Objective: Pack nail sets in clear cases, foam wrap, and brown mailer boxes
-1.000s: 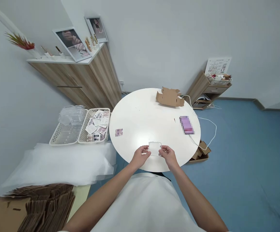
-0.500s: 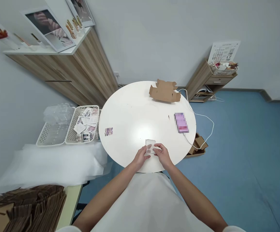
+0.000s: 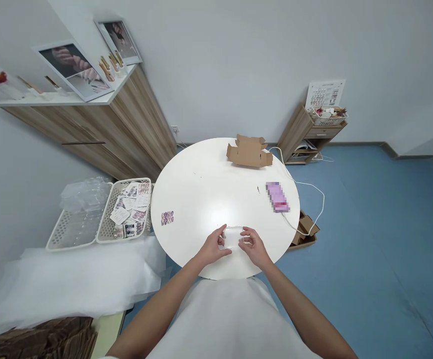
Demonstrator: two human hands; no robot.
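Observation:
A small clear plastic box [image 3: 233, 238] is between my hands, close to the near edge of the round white table [image 3: 190, 189]. My left hand [image 3: 213, 247] grips its left side, thumb along the near edge and fingers at the far left corner. On the right side, my right hand [image 3: 254, 247] holds it with bent fingers. Whether the box touches the tabletop I cannot tell. To the left on the table lies a set of purplish press-on nails [image 3: 167, 218]. A tiny dark item [image 3: 258, 189] lies right of the middle.
An unfolded brown cardboard box [image 3: 249, 152] lies at the table's far edge. A pixelated purple device [image 3: 277, 197] with a white cable [image 3: 315, 186] is at the right. Left of the table stand a basket of nail cards [image 3: 105, 225] and a basket of clear plastic packaging [image 3: 54, 230].
My hands have spread to opposite sides of the clear box, which now sits more level between them. The whole view has shifted slightly, with the room appearing lower.

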